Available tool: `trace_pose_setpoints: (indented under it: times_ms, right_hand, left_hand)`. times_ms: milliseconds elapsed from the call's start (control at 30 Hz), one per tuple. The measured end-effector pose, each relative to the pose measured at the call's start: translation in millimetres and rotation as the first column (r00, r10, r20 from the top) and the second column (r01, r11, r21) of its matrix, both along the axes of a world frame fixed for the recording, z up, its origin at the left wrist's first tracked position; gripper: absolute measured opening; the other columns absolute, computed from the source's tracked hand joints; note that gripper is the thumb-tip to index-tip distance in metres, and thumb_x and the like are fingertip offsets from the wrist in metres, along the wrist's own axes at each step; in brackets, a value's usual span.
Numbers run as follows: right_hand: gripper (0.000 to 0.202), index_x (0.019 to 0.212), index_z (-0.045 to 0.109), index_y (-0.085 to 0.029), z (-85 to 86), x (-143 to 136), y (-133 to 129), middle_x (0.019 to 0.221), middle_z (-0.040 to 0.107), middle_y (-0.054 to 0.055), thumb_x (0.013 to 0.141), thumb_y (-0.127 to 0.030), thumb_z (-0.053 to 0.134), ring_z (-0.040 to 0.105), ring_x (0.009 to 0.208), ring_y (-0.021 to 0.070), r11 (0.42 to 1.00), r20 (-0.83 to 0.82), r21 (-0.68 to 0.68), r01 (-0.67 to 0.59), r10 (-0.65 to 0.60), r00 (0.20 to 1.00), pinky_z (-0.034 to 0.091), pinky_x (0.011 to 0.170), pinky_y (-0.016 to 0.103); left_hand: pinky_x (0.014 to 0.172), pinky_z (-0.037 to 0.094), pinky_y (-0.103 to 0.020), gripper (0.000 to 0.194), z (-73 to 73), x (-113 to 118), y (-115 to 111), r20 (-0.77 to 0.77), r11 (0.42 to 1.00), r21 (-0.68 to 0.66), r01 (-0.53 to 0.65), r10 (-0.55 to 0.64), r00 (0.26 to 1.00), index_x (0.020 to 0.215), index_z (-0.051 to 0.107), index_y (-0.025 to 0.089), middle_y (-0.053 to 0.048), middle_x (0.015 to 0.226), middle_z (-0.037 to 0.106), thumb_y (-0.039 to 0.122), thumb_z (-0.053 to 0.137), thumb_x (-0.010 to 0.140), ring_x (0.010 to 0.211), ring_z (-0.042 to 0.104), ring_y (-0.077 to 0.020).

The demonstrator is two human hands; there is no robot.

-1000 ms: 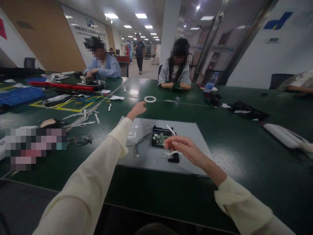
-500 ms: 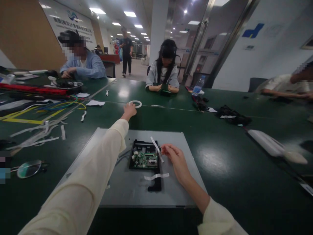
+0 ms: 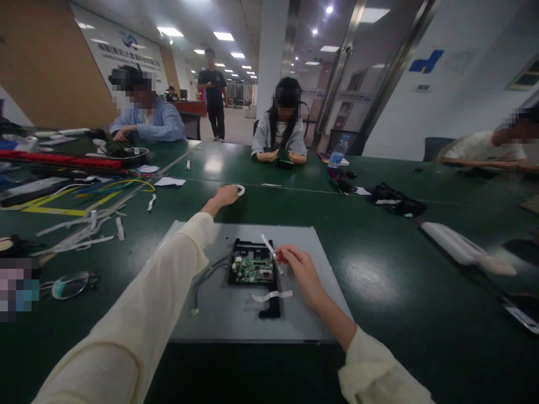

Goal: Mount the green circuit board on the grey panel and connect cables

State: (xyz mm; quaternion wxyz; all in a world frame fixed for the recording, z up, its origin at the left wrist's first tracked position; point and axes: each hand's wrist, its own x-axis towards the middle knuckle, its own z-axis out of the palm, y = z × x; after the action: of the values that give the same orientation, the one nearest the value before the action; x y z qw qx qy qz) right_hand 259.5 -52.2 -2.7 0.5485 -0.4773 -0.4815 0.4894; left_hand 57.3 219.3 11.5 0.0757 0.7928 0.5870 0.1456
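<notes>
My left hand (image 3: pixel 227 195) reaches far forward over the table, its fingers closed on a white roll of tape (image 3: pixel 241 191) and covering most of it. My right hand (image 3: pixel 295 264) pinches a short strip of white tape (image 3: pixel 268 245) between thumb and fingers, above the right edge of a green circuit board (image 3: pixel 252 269). The board sits in a black frame (image 3: pixel 233 258) on a flat grey panel (image 3: pixel 223 320). A second tape strip (image 3: pixel 273 295) lies across the frame's lower arm. A grey cable (image 3: pixel 202 280) runs from the board's left side.
Loose white strips (image 3: pixel 80 238), eyeglasses (image 3: pixel 71 285) and coloured wires (image 3: pixel 130 182) lie at left. A small wrench (image 3: pixel 188 165) rests farther back. At right are a black plastic bag (image 3: pixel 393 199), a white device (image 3: pixel 455 242) and a water bottle (image 3: pixel 339 151). Several people are around the table.
My left hand and the tape roll have moved slightly down, and the hand now covers more of the roll. My right hand still holds the strip near the board. The view has shifted slightly.
</notes>
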Motion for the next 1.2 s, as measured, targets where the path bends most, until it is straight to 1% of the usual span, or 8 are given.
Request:
trace_pose_setpoints:
  times_ms: [200,300,400,500,600,833,1033,1200]
  right_hand:
    - [0.032,0.085,0.066,-0.017,-3.8,2.1,-1.4,0.074,0.062,0.004,0.073,-0.046,0.060,0.056,0.073,0.0172,1.000,0.035,0.025,0.007,-0.008,0.999,0.042,0.072,0.029]
    - [0.037,0.104,0.060,-0.022,-2.1,1.7,-3.7,0.090,0.064,0.004,0.074,-0.044,0.059,0.057,0.087,0.0183,0.997,0.014,0.037,0.061,-0.061,0.998,0.041,0.075,0.029]
    - [0.043,0.115,0.053,-0.028,5.9,-3.7,-5.7,0.116,0.056,0.003,0.075,-0.045,0.058,0.050,0.107,0.0182,0.985,-0.027,0.141,0.096,-0.093,0.995,0.039,0.085,0.031]
    - [0.041,0.112,0.056,-0.029,18.3,-14.4,-8.8,0.123,0.052,0.001,0.076,-0.048,0.057,0.045,0.114,0.0181,0.976,-0.099,0.214,0.040,-0.019,0.995,0.036,0.092,0.032]
    - [0.033,0.096,0.062,-0.024,28.7,-23.2,-14.8,0.109,0.060,0.003,0.074,-0.048,0.060,0.050,0.107,0.0188,0.974,-0.181,0.202,-0.099,0.136,0.974,0.038,0.089,0.032]
    - [0.024,0.080,0.063,-0.020,28.5,-21.1,-26.6,0.082,0.061,0.001,0.066,-0.038,0.070,0.056,0.084,0.0156,0.950,-0.211,0.143,-0.276,0.302,0.930,0.041,0.083,0.030]
    - [0.024,0.077,0.065,-0.021,26.2,-24.7,-30.4,0.078,0.061,0.002,0.069,-0.043,0.065,0.056,0.081,0.0176,0.966,-0.246,0.139,-0.218,0.247,0.937,0.044,0.079,0.033]
    - [0.023,0.078,0.068,-0.021,29.5,-22.0,-37.3,0.083,0.065,0.002,0.063,-0.037,0.072,0.057,0.086,0.0177,0.972,-0.226,0.122,-0.202,0.225,0.948,0.042,0.083,0.031]
  left_hand:
    - [0.067,0.043,-0.022,0.025,39.4,-10.0,-62.6,0.231,0.980,-0.086,0.177,-0.153,0.961,0.089,0.058,0.015,-0.004,0.082,0.068,0.036,0.045,0.085,0.072,0.059,-0.0128]
    - [0.063,0.042,-0.023,0.023,58.8,-19.4,-118.6,0.637,0.876,-0.149,0.458,-0.269,0.722,0.084,0.058,0.013,-0.004,0.076,0.064,0.035,0.052,0.081,0.066,0.057,-0.0111]
    - [0.068,0.042,-0.024,0.021,66.1,-25.4,-181.7,0.840,0.741,-0.166,0.651,-0.240,0.487,0.086,0.057,0.013,-0.002,0.073,0.060,0.032,0.057,0.078,0.068,0.055,-0.0099]
    - [0.070,0.040,-0.023,0.020,59.0,-25.3,-232.0,0.943,0.674,-0.097,0.732,-0.173,0.284,0.089,0.056,0.013,-0.001,0.073,0.056,0.029,0.059,0.078,0.071,0.053,-0.0097]
    - [0.070,0.039,-0.024,0.020,45.5,-23.5,-256.1,0.982,0.653,-0.066,0.754,-0.092,0.165,0.087,0.055,0.013,-0.002,0.075,0.056,0.029,0.061,0.077,0.072,0.053,-0.0107]
    - [0.076,0.038,-0.027,0.021,32.5,-28.9,-254.8,0.978,0.559,-0.115,0.821,-0.083,0.193,0.085,0.056,0.014,-0.004,0.075,0.058,0.031,0.064,0.075,0.076,0.054,-0.0137]
    - [0.071,0.037,-0.024,0.019,32.1,-27.5,-259.1,0.962,0.631,-0.151,0.761,-0.083,0.260,0.083,0.056,0.014,-0.001,0.072,0.054,0.030,0.063,0.075,0.071,0.050,-0.0109]
    - [0.069,0.036,-0.023,0.016,30.3,-24.9,-265.3,0.958,0.630,-0.134,0.765,-0.115,0.263,0.081,0.056,0.013,0.000,0.072,0.051,0.027,0.060,0.077,0.070,0.048,-0.0102]
